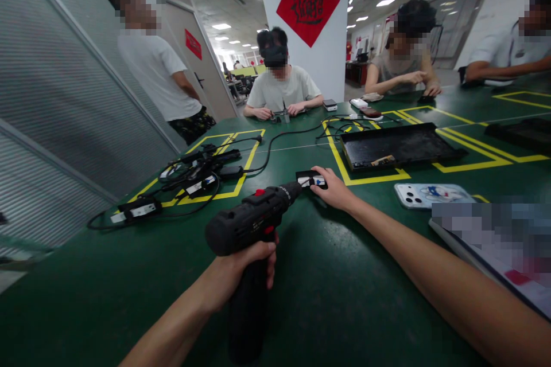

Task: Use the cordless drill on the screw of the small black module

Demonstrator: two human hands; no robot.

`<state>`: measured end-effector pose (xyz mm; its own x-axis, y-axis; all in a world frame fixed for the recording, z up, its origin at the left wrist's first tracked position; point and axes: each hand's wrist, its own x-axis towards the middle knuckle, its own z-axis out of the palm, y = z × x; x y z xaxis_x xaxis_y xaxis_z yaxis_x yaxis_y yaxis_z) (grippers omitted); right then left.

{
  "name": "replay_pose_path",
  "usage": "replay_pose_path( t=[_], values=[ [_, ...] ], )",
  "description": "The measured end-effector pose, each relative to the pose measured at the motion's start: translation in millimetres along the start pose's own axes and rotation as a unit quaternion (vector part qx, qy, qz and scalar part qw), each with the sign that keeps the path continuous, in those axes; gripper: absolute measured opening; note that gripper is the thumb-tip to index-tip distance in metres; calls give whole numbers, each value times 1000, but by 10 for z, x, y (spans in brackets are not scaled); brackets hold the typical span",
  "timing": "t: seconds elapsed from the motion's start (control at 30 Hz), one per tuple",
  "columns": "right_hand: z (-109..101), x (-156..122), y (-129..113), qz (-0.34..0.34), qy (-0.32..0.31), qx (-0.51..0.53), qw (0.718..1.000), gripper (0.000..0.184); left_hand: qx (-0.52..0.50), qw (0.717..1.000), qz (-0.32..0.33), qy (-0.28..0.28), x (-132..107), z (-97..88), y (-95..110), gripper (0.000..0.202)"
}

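Observation:
A black cordless drill (253, 218) with red switches is gripped by its handle in my left hand (253, 258). Its chuck points forward and to the right, toward a small black box with a white label (305, 180) on the green table. My right hand (329, 188) is closed around the right side of that box, fingers over its top. The drill's tip appears at the box's left end; whether it touches cannot be made out.
Black power adapters with tangled cables (202, 175) lie to the left inside yellow tape. Right of my hand are a black tray (400, 146), a phone (430, 196) and a blurred flat item (495, 246). Across the table (310, 298) sit several people; another person (150, 69) stands at left.

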<state>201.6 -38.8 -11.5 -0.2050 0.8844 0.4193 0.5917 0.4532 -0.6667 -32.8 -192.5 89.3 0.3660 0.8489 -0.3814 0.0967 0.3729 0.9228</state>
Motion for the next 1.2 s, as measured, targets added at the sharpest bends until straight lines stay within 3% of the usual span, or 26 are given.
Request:
replay_pose_path(
  t=[0.13,0.4,0.73,1.07,1.2],
  values=[
    [5,7,3,-1,1,-1,1000,51,8,1000,3,-3,-19,12,21,19],
    [-4,0,4,-4,5,5,1000,50,-11,1000,4,-4,-13,-3,-3,42],
    [-9,1,-13,0,0,4,1000,50,5,1000,1,1,-34,13,26,18],
    [-17,-3,-14,0,-2,2,1000,51,12,1000,-3,4,-41,13,35,40],
    [-10,-2,-9,-2,0,-2,1000,51,7,1000,1,-2,-37,16,26,32]
  ],
)
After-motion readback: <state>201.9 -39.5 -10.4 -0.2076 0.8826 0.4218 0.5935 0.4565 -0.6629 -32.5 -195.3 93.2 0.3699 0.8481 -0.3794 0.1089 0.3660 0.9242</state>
